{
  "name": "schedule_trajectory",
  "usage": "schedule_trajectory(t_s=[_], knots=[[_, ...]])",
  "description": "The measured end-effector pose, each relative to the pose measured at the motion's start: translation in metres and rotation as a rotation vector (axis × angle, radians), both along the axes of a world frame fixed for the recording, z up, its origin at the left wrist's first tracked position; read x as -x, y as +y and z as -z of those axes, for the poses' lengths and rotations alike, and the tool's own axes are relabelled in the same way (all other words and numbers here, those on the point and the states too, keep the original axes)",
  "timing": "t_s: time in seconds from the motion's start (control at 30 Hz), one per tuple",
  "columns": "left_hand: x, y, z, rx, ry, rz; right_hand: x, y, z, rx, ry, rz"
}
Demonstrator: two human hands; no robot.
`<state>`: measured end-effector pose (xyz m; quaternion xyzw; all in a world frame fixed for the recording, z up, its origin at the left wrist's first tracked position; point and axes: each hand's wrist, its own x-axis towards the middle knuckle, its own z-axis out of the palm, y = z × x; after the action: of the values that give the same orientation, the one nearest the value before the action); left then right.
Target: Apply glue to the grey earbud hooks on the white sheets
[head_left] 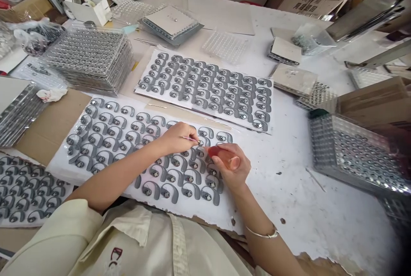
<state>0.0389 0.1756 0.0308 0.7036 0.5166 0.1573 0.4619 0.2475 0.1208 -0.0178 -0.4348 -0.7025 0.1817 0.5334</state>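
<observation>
**Close work at a white-topped table (282,199)**

A thin, pinkish stick-like tool (190,139) is pinched by the left hand (182,135), its fingers nearly closed; the tip is pointed at one of the grey hook-shaped pieces with shiny faceted centres (216,199). Whether that piece is touched cannot be told. Just to the right, a translucent reddish-orange container (221,156) is gripped by the right hand (236,164), its fingers curled around the sides — its narrow end is turned toward the same spot.

The grey pieces are laid out in rows on a white rectangular sheet (61,165), which is placed at the near side of the table, beneath both hands. Beyond it, a second white sheet (162,95) is covered with similar rows. Clear plastic trays are stacked in piles — one at the far left (88,59), another at the right (362,151).
</observation>
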Motion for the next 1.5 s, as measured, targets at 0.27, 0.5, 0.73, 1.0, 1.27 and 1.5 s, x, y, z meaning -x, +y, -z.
schedule_trajectory(t_s=[0.27,0.5,0.73,1.0,1.27,1.5], knots=[[-0.0001,0.0,0.0027,-0.002,-0.011,-0.002,0.0007,0.0,-0.0008,-0.011,-0.05,0.024],[-0.0003,-0.0001,0.0021,-0.01,-0.01,-0.007,0.0025,-0.0011,-0.0023,-0.026,-0.05,0.019],[-0.0015,-0.0002,-0.0016,0.009,-0.015,-0.006,0.0042,-0.0016,-0.0037,-0.03,-0.084,0.02],[-0.0005,-0.0001,-0.0011,0.014,-0.01,-0.001,0.0053,-0.0015,-0.0031,-0.06,-0.111,0.01],[-0.0014,-0.0006,-0.002,0.009,0.0,-0.002,0.0061,-0.0007,-0.0034,-0.076,-0.116,0.016],[0.0004,-0.0017,-0.0039,0.001,0.01,0.02,-0.0002,-0.0036,-0.009,0.031,0.236,0.088]])
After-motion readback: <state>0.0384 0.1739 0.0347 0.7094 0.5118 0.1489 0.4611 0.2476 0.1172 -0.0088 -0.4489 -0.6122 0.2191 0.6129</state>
